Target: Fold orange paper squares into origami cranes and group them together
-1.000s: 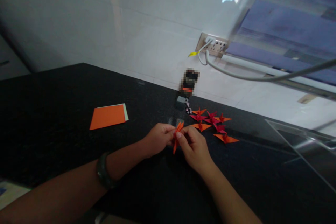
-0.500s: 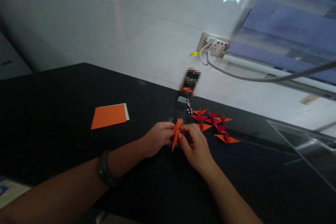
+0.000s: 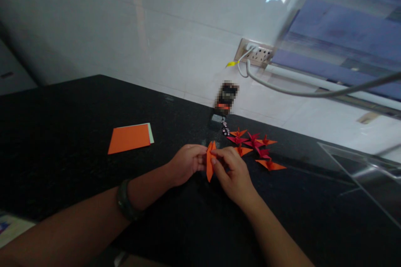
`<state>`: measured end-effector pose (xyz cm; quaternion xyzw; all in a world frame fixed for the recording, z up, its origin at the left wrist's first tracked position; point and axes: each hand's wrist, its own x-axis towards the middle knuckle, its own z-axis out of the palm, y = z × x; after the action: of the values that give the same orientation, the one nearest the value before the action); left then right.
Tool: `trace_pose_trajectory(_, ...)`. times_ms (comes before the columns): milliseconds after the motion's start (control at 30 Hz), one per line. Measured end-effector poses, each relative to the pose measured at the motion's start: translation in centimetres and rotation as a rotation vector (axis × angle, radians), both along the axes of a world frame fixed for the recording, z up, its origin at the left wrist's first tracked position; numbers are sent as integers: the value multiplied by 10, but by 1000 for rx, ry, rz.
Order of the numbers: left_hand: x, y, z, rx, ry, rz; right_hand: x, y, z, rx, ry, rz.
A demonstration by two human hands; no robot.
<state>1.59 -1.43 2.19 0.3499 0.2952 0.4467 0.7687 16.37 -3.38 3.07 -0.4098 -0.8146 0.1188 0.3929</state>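
Both my hands meet over the black counter (image 3: 62,142) around a small folded orange paper figure (image 3: 209,166), narrow and standing on end. My left hand (image 3: 185,163) pinches its left side with closed fingers. My right hand (image 3: 231,175) pinches its upper right part, fingers curled over it. A dark band sits on my left wrist (image 3: 125,205). Just beyond my right hand lie several finished folded paper figures (image 3: 254,147) in orange and dark red.
A stack of flat paper sheets (image 3: 129,138), orange on top, lies to the left. A small dark object (image 3: 216,119) stands by the white tiled wall. A wall socket (image 3: 255,53) has a grey cable (image 3: 313,91) running right. A clear panel edge (image 3: 354,167) lies at right.
The orange figure has been pressed flatter and more upright between my fingers. My right hand's fingers have slid over its top. Both hands stay in the same place.
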Motion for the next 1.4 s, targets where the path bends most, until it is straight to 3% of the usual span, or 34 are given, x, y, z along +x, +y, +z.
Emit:
trace_pose_trajectory(167,-2,-1,-1,54,71,-35,2,1,0,23,8,40)
trace_pose_trajectory(433,-4,3,-3,44,163,84,9,3,-3,67,-57,65)
trace_pose_trajectory(633,-2,0,0,73,197,44,9,4,-6,123,-129,78)
trace_pose_trajectory(867,-3,-1,1,153,322,8,3,1,-1,-9,8,30)
trace_pose_trajectory(1100,-4,2,-3,324,414,-20,-1,1,-6,-251,134,-97)
trace_pose_trajectory(1400,-2,-2,6,252,386,9,-2,2,-5,-315,228,-125)
